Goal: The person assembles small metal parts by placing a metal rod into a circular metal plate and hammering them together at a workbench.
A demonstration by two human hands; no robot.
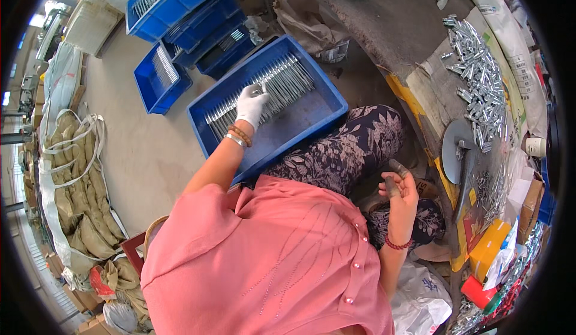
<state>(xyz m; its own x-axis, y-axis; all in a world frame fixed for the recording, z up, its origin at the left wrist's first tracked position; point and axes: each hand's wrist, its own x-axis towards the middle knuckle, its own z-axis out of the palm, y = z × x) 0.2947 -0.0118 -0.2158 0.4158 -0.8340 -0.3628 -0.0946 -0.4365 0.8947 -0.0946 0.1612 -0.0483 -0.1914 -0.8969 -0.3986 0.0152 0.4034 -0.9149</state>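
1. The gloved left hand (251, 104) rests on a row of metal rods (264, 92) inside the blue crate (312, 122), fingers curled loosely over them.
2. The bare right hand (399, 188) is half closed around a small dark piece (391, 186), near the bench (414, 29).

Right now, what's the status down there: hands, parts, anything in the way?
Left hand, white glove, on metal rods in blue tray. Right hand bare, pinching a small dark piece. Nothing lies across the rods.
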